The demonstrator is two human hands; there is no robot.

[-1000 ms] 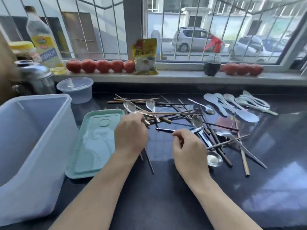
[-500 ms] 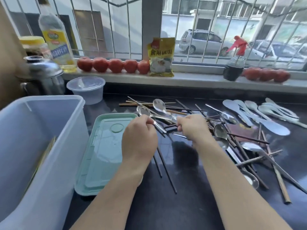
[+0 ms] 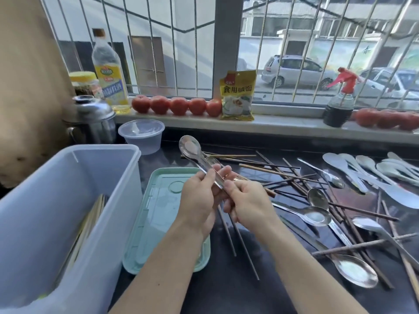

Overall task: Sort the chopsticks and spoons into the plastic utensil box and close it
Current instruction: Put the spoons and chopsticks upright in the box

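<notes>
Translucent plastic is forming the utensil box (image 3: 68, 200), which is being left open at the far left of the dark table (image 3: 226, 291), with pale chopsticks (image 3: 90, 218) lying inside it. Just to its right, the green lid (image 3: 156, 214) is lying flat on the table. Above the lid, a metal spoon (image 3: 192, 152) is being held up, bowl raised, its handle being pinched by the left hand (image 3: 199, 200), while the right hand (image 3: 249, 202) is being curled around the handle's end and some dark chopsticks (image 3: 240, 241). Further right, loose spoons (image 3: 317, 214) and scattered chopsticks (image 3: 283, 173) are lying across the table, and white spoons (image 3: 362, 168) are being kept near the far right edge.
</notes>
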